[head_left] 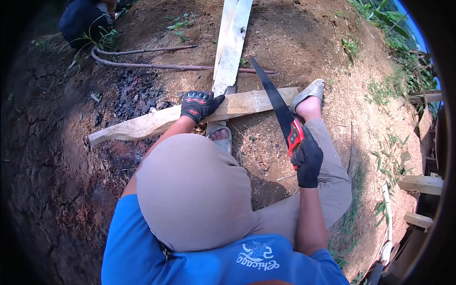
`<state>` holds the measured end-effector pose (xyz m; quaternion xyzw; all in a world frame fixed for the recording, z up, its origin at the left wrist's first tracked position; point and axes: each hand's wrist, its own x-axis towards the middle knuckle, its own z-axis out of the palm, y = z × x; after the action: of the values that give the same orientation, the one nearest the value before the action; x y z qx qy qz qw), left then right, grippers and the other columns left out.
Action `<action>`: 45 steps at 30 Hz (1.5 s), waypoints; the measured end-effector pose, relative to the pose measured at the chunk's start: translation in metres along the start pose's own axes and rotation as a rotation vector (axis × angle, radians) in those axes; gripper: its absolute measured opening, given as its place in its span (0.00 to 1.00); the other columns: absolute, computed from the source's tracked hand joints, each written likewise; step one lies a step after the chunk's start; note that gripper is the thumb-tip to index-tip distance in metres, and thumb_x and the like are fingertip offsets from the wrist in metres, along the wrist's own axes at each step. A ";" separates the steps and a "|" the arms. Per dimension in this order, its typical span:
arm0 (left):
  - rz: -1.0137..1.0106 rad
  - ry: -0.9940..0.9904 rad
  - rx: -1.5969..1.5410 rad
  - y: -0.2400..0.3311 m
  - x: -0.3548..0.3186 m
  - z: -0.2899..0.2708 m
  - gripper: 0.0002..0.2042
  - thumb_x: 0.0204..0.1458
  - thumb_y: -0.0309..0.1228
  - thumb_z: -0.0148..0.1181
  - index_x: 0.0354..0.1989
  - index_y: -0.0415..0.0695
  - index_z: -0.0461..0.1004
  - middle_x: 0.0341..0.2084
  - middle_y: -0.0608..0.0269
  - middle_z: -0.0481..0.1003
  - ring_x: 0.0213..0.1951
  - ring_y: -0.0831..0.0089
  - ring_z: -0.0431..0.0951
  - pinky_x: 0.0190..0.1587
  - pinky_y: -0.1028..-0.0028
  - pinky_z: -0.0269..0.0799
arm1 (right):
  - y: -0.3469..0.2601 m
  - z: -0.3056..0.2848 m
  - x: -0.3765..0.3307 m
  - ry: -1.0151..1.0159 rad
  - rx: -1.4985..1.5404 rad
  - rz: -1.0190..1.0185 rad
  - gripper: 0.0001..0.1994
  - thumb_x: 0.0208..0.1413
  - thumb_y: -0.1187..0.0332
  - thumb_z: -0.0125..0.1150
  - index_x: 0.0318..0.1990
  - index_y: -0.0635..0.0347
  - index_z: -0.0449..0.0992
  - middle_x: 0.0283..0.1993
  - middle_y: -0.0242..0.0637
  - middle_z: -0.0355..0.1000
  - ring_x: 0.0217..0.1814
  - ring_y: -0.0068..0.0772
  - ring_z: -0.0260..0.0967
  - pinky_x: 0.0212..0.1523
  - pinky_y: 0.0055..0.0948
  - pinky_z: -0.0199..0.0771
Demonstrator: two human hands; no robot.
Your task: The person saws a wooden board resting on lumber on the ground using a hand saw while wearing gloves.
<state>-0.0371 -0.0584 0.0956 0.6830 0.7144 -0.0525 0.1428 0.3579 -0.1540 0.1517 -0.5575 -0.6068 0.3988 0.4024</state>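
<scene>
A long pale wooden plank point(152, 124) lies crosswise before me, with rough, wavy edges. My left hand point(198, 105), in a black glove with red marks, grips it left of its middle, fingers curled over the far edge and thumb pointing right. In my right hand point(308, 161), also black-gloved, is a handsaw point(274, 97) with a dark blade and a red and black handle. Its blade slants up and left, passing over the plank's right part in the view; whether it touches the wood I cannot tell.
Two more pale boards point(233, 45) stretch away beyond the plank. My sandalled left foot point(220, 134) is against its near edge, the right foot point(309, 102) by its right end. A bent stick point(156, 66) and charcoal point(135, 92) lie far left. Timber pieces point(422, 184) stand at right.
</scene>
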 end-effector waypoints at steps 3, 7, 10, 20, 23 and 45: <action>0.021 0.022 -0.022 0.000 0.004 0.005 0.32 0.68 0.64 0.47 0.41 0.49 0.89 0.40 0.50 0.87 0.44 0.52 0.87 0.50 0.54 0.80 | 0.038 0.039 0.012 0.051 0.379 0.154 0.22 0.73 0.68 0.56 0.69 0.72 0.75 0.58 0.42 0.81 0.49 0.26 0.79 0.50 0.28 0.78; 0.036 0.051 -0.017 -0.004 0.002 0.008 0.31 0.69 0.63 0.47 0.41 0.49 0.88 0.40 0.50 0.87 0.45 0.52 0.87 0.51 0.54 0.80 | 0.066 0.048 0.017 0.061 0.213 0.062 0.22 0.73 0.67 0.56 0.69 0.70 0.76 0.60 0.41 0.81 0.52 0.28 0.80 0.52 0.29 0.79; 0.020 0.033 -0.008 -0.006 -0.003 0.008 0.31 0.68 0.62 0.47 0.42 0.47 0.88 0.43 0.49 0.87 0.47 0.52 0.87 0.53 0.55 0.80 | 0.050 0.050 0.015 0.035 0.271 0.146 0.22 0.72 0.67 0.57 0.69 0.68 0.77 0.62 0.44 0.81 0.58 0.32 0.80 0.57 0.31 0.78; -0.008 -0.004 -0.015 -0.006 0.004 0.004 0.31 0.68 0.63 0.47 0.43 0.48 0.88 0.43 0.48 0.87 0.48 0.53 0.87 0.54 0.56 0.80 | 0.047 0.077 0.043 0.089 0.110 0.041 0.21 0.73 0.66 0.58 0.69 0.63 0.78 0.27 0.29 0.73 0.18 0.16 0.63 0.19 0.28 0.62; 0.045 0.066 -0.006 -0.002 0.003 0.008 0.31 0.68 0.63 0.48 0.42 0.49 0.89 0.41 0.49 0.87 0.46 0.53 0.87 0.53 0.55 0.80 | 0.075 0.080 0.043 0.055 0.167 0.076 0.22 0.74 0.65 0.57 0.69 0.65 0.77 0.39 0.32 0.79 0.28 0.17 0.70 0.29 0.25 0.70; 0.051 0.047 -0.010 0.000 -0.002 0.007 0.31 0.68 0.62 0.48 0.39 0.48 0.88 0.40 0.49 0.87 0.45 0.52 0.87 0.51 0.54 0.80 | 0.077 0.098 0.043 0.057 0.328 0.185 0.23 0.72 0.66 0.59 0.71 0.58 0.77 0.32 0.27 0.76 0.21 0.15 0.64 0.22 0.25 0.65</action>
<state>-0.0365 -0.0619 0.0896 0.7013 0.7002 -0.0289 0.1306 0.2913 -0.1098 0.0466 -0.5489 -0.4681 0.5119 0.4664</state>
